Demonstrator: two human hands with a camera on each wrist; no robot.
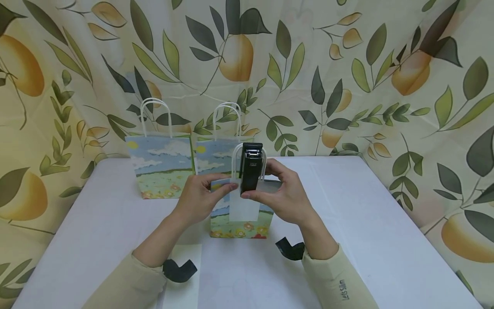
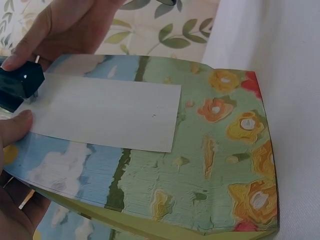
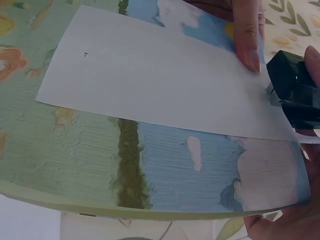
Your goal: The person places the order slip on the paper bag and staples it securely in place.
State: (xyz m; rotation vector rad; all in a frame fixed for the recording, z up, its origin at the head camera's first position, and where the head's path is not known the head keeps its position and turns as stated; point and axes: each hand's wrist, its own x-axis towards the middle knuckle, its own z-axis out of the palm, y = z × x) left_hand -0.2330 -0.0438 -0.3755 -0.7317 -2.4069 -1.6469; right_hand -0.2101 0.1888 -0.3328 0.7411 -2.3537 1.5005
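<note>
Stapler (image 1: 251,167) is resting in the grip of the right hand (image 1: 287,193), its front end overlapping the top of a white slip (image 1: 244,211). The slip is lying flat against the face of the front bag (image 1: 239,231), hanging down its middle. The left hand (image 1: 202,195) is pinching the front bag's upper edge, its thumb pressing on the slip and its fingers reaching behind. White handles are rising on either side of the stapler. Farther back, the left bag (image 1: 164,167) and the middle bag (image 1: 214,159) are standing upright on the tabletop (image 1: 347,197), before a leaf-patterned cloth (image 1: 289,64).
</note>
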